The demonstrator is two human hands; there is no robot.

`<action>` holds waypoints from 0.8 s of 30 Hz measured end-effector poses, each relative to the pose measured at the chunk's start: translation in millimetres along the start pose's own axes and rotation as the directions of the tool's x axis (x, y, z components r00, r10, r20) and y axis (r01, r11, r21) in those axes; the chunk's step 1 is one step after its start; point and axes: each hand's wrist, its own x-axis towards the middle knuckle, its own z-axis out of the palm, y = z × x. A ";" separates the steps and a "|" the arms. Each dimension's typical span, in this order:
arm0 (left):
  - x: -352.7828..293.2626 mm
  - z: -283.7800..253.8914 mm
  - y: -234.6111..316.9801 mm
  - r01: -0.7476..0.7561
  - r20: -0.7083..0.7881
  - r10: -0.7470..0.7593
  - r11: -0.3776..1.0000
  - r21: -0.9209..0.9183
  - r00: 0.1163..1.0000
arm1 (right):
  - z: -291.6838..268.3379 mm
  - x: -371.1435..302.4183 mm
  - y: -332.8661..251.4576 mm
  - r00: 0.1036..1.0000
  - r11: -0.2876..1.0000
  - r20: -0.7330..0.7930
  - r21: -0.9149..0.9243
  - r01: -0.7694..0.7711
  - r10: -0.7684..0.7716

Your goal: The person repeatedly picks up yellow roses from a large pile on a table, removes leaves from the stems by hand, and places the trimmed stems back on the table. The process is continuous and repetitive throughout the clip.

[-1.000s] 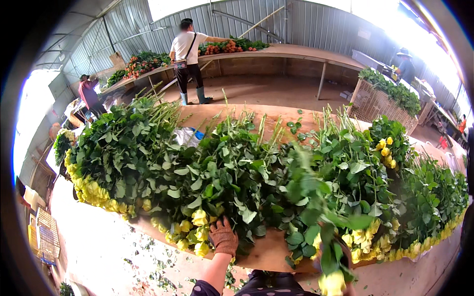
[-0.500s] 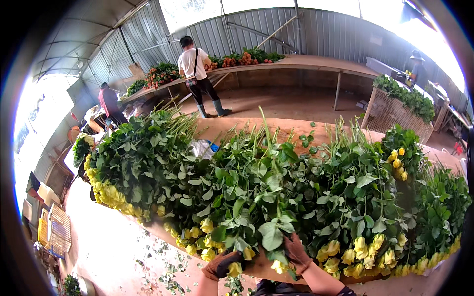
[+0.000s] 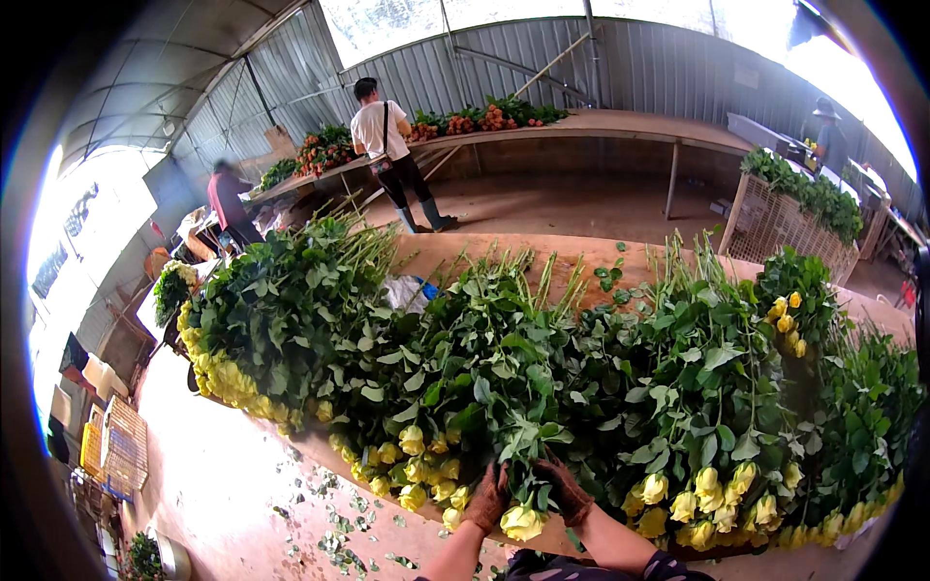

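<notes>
Just beyond the near table edge, my left hand [image 3: 487, 497] and my right hand [image 3: 565, 491], both in brownish work gloves, close in from either side of a yellow rose [image 3: 524, 523]. Its bloom faces me below the hands, and its leafy stem runs away between them. Leaves partly hide the fingertips. To the left of my left hand lie several yellow roses [image 3: 412, 441] with blooms at the near edge. Another bunch of yellow roses [image 3: 707, 481] lies to the right of my right hand, stems pointing to the far side.
A long heap of leafy rose stems [image 3: 281, 305] covers much of the table [image 3: 572, 250]. A white and blue plastic bag [image 3: 409, 292] is tucked among them. Beyond stand a person [image 3: 383, 136] at a back table [image 3: 630, 124] and a crate of greenery [image 3: 790, 218]. Fallen leaves [image 3: 344, 542] litter the floor.
My left hand has moved right, off a rose at the near edge, to the rose by my right hand. A tall stem end that stuck up at the middle is gone from there.
</notes>
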 end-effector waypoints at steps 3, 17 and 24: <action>-1.5 6.9 4.6 -0.061 0.133 0.095 0.970 -0.236 0.987 | -8.7 -6.3 -11.6 0.998 1.000 0.067 -0.018 0.007 -0.005; -29.6 -55.6 71.9 0.233 0.457 -0.184 0.971 -0.054 0.871 | 34.1 -13.6 -52.8 0.960 0.979 0.192 -0.029 -0.201 0.203; 18.5 -151.5 10.4 0.207 -0.206 -0.172 0.965 0.164 0.963 | 25.2 -52.3 -99.9 0.989 0.970 0.011 0.196 0.145 -0.150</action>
